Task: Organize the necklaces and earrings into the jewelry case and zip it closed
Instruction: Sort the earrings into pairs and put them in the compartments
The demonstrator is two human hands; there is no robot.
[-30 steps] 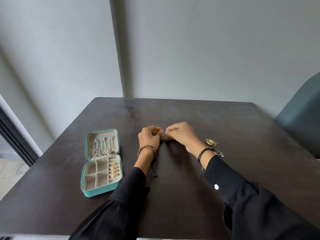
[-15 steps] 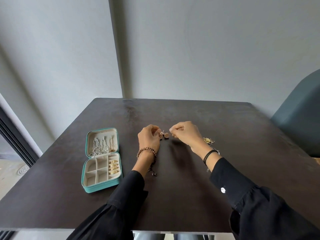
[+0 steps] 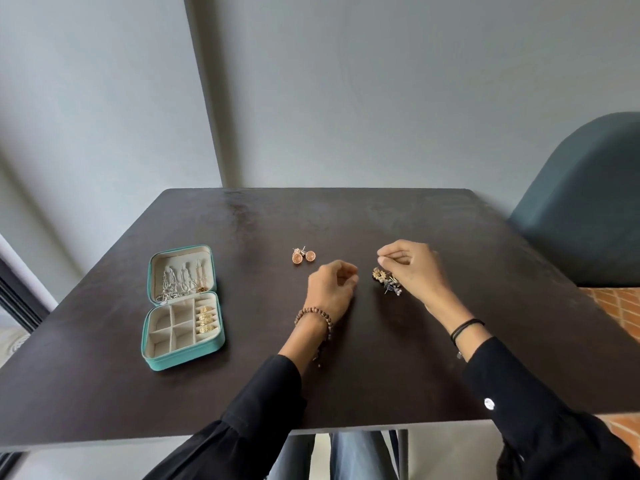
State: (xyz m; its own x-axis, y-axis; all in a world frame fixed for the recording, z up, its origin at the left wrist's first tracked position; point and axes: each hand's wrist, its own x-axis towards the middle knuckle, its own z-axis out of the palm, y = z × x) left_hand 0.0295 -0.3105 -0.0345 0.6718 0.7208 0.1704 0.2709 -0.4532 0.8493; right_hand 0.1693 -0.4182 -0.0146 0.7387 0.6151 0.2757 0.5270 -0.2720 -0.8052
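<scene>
Dark table (image 3: 138, 393) against a grey wall. The teal jewelry case (image 3: 187, 357) sat open on the left, with silver necklaces (image 3: 176, 284) lying in the lid and gold pieces (image 3: 207, 319) in the tray's right-hand slot. Two round rose-gold studs (image 3: 304, 257) lay on the bare top, well apart from the case. My left hand (image 3: 329, 294) rested near them, fingers loosely curled, holding nothing. Next came a little heap of earrings (image 3: 387, 281), just beside my right hand (image 3: 415, 275) — thumb and forefinger were pinched together, and I couldn't tell if anything was between them. Blue chair (image 3: 581, 202) far right.
</scene>
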